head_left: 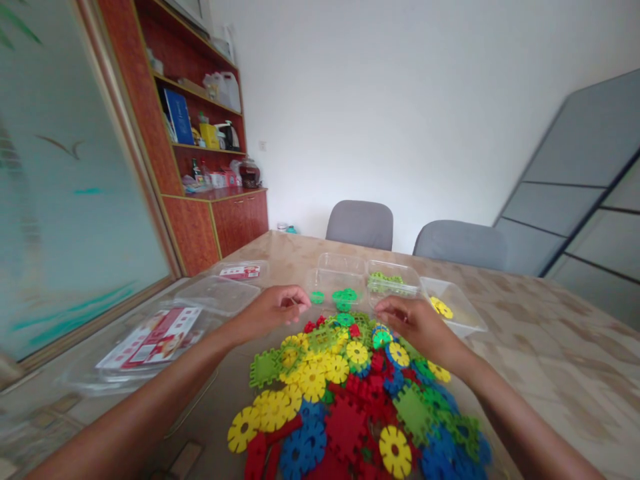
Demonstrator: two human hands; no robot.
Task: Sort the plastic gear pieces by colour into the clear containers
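Observation:
A large mixed pile of plastic building pieces covers the table in front of me: yellow notched discs [313, 378], red square plates [346, 425], blue discs [300, 453] and light green squares [414, 408]. My left hand [277, 311] hovers at the pile's far left edge, near a clear container [327, 280] with green discs [345, 297] in and by it. Its fingers are half curled, with no piece visible in them. Over the far right of the pile is my right hand [415, 321], fingers bent and apart, no piece visible in its grasp.
Another clear container [395, 288] holds light green squares, and one at the right [467, 320] holds yellow discs. Clear lids with red-and-white labels [150, 339] lie at the left. Two grey chairs [360, 223] stand behind the table, beside a wooden shelf cabinet [240, 217].

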